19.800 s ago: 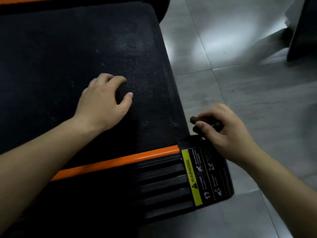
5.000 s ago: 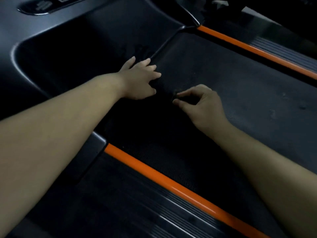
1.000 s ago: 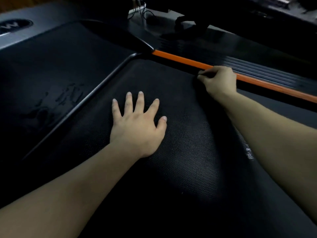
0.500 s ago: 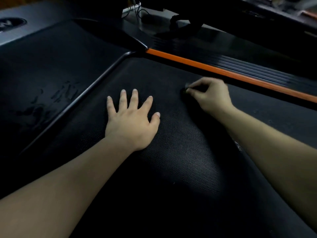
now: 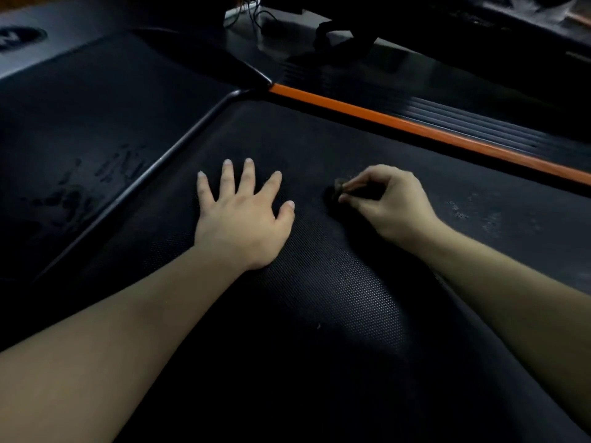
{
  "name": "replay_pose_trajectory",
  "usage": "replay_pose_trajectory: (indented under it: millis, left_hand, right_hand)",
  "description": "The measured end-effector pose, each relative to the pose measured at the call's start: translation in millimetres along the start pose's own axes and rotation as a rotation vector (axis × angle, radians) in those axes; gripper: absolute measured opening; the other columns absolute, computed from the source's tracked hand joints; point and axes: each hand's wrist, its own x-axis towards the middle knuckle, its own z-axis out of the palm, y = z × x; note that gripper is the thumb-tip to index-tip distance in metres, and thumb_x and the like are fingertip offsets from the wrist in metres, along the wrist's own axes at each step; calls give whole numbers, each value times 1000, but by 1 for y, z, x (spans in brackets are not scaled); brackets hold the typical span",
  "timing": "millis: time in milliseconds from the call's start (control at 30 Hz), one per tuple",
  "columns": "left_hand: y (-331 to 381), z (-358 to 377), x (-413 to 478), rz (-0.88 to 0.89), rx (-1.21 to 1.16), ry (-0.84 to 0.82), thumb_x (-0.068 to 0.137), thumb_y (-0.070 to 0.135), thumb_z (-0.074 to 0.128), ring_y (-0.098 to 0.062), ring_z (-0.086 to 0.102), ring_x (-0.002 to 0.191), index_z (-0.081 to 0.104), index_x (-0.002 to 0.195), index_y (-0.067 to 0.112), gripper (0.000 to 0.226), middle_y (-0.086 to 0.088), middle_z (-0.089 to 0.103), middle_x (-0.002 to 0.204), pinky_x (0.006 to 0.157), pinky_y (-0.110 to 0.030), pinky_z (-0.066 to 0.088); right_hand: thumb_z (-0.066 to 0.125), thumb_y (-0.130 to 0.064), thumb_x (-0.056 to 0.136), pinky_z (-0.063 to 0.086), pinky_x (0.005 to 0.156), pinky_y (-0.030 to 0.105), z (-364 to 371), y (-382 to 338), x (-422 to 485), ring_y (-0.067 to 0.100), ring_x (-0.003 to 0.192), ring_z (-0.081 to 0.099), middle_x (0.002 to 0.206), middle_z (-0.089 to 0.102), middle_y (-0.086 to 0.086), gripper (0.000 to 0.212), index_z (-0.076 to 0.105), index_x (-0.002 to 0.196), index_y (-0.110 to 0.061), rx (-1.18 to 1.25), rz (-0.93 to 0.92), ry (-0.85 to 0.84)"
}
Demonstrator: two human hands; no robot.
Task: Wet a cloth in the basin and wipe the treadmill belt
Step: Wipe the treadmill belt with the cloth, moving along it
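Note:
The black textured treadmill belt [image 5: 335, 308] fills most of the view. My left hand [image 5: 243, 215] lies flat on it, palm down, fingers spread. To its right my right hand [image 5: 387, 203] is closed on a small dark cloth [image 5: 340, 189] and presses it onto the belt. Only a bit of the cloth shows past my fingertips; the rest is hidden in my fist. The basin is out of view.
An orange strip [image 5: 425, 131] and a ribbed black side rail [image 5: 479, 116] run along the belt's far edge. The dark motor cover [image 5: 80, 129] with wet smears lies to the left. Cables [image 5: 256, 11] and dark gear sit beyond. Pale specks [image 5: 463, 212] mark the belt at right.
My right hand has slid with the cloth from the orange strip back across the belt toward me and my left hand. The left hand stays flat in place.

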Motion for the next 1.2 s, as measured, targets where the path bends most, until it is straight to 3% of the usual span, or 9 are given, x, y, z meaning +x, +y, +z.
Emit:
replay_pose_trajectory:
  millis: [100, 200, 333, 433, 533, 667, 900, 1100, 1200]
  left_hand:
    - [1, -2, 0, -5, 2, -9, 98, 65, 12, -31, -13, 155, 6, 159, 39, 67, -5, -4, 170, 120, -61, -11]
    - [1, -1, 0, -10, -5, -11, 98, 64, 13, -31, -12, 155, 8, 159, 39, 67, -5, -3, 170, 120, -62, -11]
    - [1, -2, 1, -12, -17, -14, 98, 64, 15, -32, -12, 155, 9, 159, 39, 67, -6, -2, 170, 119, -62, -11]
    - [2, -5, 0, -15, -27, -27, 99, 64, 16, -32, -12, 155, 9, 159, 40, 66, -5, -3, 170, 119, -62, -11]
    - [2, -7, 1, -18, -35, -38, 99, 64, 18, -32, -11, 155, 10, 159, 40, 65, -5, -2, 170, 119, -63, -11]
    - [-1, -16, -5, 24, -63, -96, 100, 63, 25, -28, -8, 156, 16, 159, 39, 65, -3, 0, 170, 121, -59, -11]
    - [-25, -15, -96, 139, -67, -116, 101, 61, 24, -21, -11, 155, 12, 160, 38, 64, -1, -3, 170, 123, -53, -9]
    - [-24, -9, -122, 114, -24, -110, 98, 64, 14, -19, -18, 154, 5, 160, 39, 67, 3, -11, 169, 122, -52, -14]
    - [-25, -5, -123, 125, -16, -78, 99, 62, 16, -20, -17, 154, 5, 160, 38, 66, 1, -9, 170, 122, -53, -13]
  right_hand:
    - [83, -29, 76, 56, 87, 31, -7, 8, 14, 2, 87, 67, 86, 71, -16, 16, 70, 78, -37, -29, 24, 83]
    - [81, -28, 80, 56, 86, 25, -8, 7, 27, -8, 82, 64, 81, 68, -23, 16, 69, 76, -37, 28, 140, 155]
    - [83, -27, 78, 56, 84, 27, -3, -19, -21, -1, 83, 67, 86, 73, -13, 10, 75, 85, -28, 75, 104, 32]
    - [83, -28, 76, 52, 84, 26, -1, -36, -68, 5, 89, 65, 88, 70, -12, 13, 76, 85, -25, 31, -41, -63]
    - [84, -28, 76, 53, 84, 26, -7, -34, -60, -2, 85, 64, 84, 67, -20, 16, 70, 79, -36, 2, -61, -26]
    - [82, -29, 78, 56, 85, 28, -2, -27, -31, -7, 80, 65, 81, 69, -21, 13, 69, 75, -32, 61, 128, 108]
    - [79, -34, 73, 46, 86, 29, 4, -57, -132, 11, 92, 59, 87, 61, -17, 14, 74, 85, -29, 3, -179, -121]
    - [75, -47, 74, 51, 90, 44, 5, -45, -89, 14, 95, 63, 94, 65, -14, 14, 70, 84, -38, -68, 43, 95]
    - [69, -53, 70, 49, 88, 47, 12, -67, -137, 13, 93, 62, 90, 64, -16, 16, 67, 82, -43, -23, -77, -21]
